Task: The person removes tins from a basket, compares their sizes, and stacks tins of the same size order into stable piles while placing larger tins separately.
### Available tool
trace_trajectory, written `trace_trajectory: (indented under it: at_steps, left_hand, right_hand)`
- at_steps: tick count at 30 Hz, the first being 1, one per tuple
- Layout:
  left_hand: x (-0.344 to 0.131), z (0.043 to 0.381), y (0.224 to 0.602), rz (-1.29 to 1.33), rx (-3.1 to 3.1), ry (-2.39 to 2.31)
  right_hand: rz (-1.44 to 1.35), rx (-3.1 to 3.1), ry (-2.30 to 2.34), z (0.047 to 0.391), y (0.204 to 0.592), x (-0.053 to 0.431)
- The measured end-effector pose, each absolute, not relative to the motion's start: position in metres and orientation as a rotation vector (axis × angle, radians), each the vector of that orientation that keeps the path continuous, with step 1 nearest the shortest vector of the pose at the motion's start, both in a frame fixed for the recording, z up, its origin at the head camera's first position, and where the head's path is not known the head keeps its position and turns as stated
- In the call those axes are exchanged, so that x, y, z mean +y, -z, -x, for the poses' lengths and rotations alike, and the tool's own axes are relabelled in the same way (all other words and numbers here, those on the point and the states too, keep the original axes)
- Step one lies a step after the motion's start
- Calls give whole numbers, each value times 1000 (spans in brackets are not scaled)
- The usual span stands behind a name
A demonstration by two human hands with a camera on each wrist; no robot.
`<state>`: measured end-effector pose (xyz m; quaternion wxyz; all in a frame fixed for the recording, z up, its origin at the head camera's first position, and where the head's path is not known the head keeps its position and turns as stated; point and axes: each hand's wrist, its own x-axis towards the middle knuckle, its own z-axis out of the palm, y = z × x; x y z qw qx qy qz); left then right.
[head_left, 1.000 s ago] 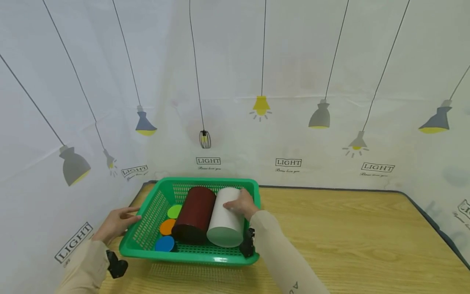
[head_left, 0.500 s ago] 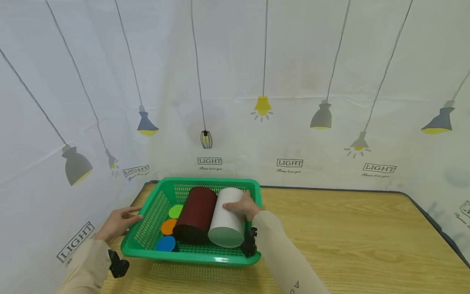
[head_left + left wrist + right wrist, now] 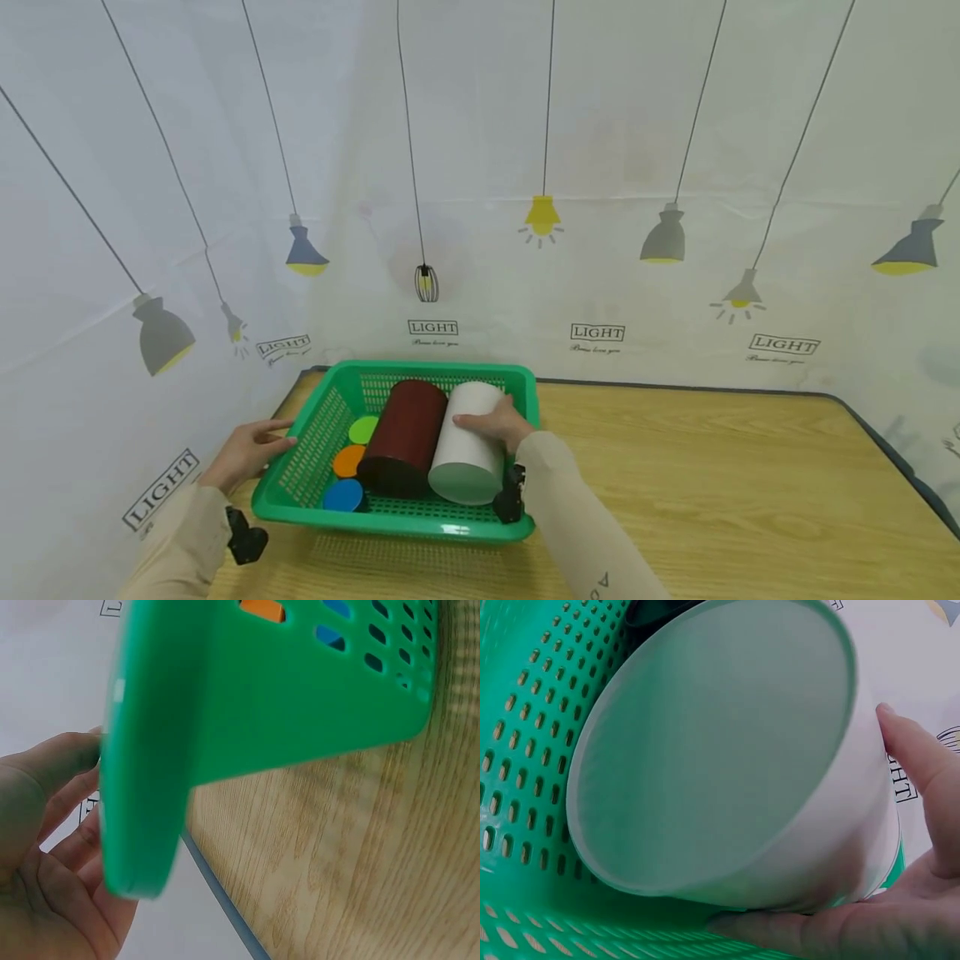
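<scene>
A green plastic basket [image 3: 393, 523] with slotted walls stands on the table. Inside it, a large white cylinder [image 3: 468, 442] lies on its side, its near end face tinted green. My right hand [image 3: 498, 419] grips the cylinder from the right, thumb across its top; in the right wrist view, this hand [image 3: 922, 847] spans its side. A dark red cylinder [image 3: 405, 433] lies alongside to the left. At the basket's left rim, my left hand [image 3: 247, 454] touches the outer edge with relaxed fingers. The left wrist view shows the rim hiding some fingertips of this hand [image 3: 60, 847].
Along the basket's left side sit lime green [image 3: 363, 430], orange [image 3: 349, 461] and blue [image 3: 344, 495] round pieces. The wooden table [image 3: 697, 483] extends to the right. White sheeting [image 3: 480, 283] printed with lamps surrounds its back and sides.
The whole scene has shifted slightly to the right in the head view. Both hands keep about the same places on the basket and the white cylinder.
</scene>
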<state>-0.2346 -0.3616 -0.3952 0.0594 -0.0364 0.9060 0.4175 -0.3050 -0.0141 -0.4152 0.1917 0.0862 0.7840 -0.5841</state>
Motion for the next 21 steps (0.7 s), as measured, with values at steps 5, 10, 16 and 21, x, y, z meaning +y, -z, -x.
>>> trace_trajectory:
  at_steps: [5, 10, 16, 21]
  left_hand:
    - [-362, 235, 395, 120, 2744, -1263]
    - [-361, 235, 396, 115, 2756, -1236]
    - [-361, 236, 395, 69, 2785, -1207]
    - [-361, 236, 396, 99, 2764, -1241]
  right_hand:
    - [-235, 2199, 1645, 305, 415, -14]
    - [-227, 2235, 1607, 305, 416, -14]
    - [-205, 2247, 1582, 306, 418, -13]
    - [-208, 2233, 1577, 306, 420, -14]
